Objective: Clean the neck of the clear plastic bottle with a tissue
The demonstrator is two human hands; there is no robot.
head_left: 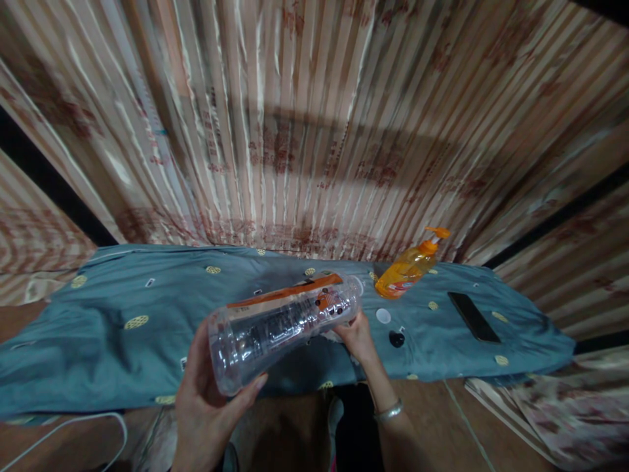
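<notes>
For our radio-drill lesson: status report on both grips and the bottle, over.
Left grip around plastic bottle at base end; right grip at neck end, partly hidden. Bottle sideways over blue cloth. Orange pump bottle near neck end, possible obstacle.

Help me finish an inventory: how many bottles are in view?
2: the clear bottle, held in the left hand, and the orange pump bottle, on the teal cloth. Others could be hidden behind the clear bottle.
</notes>
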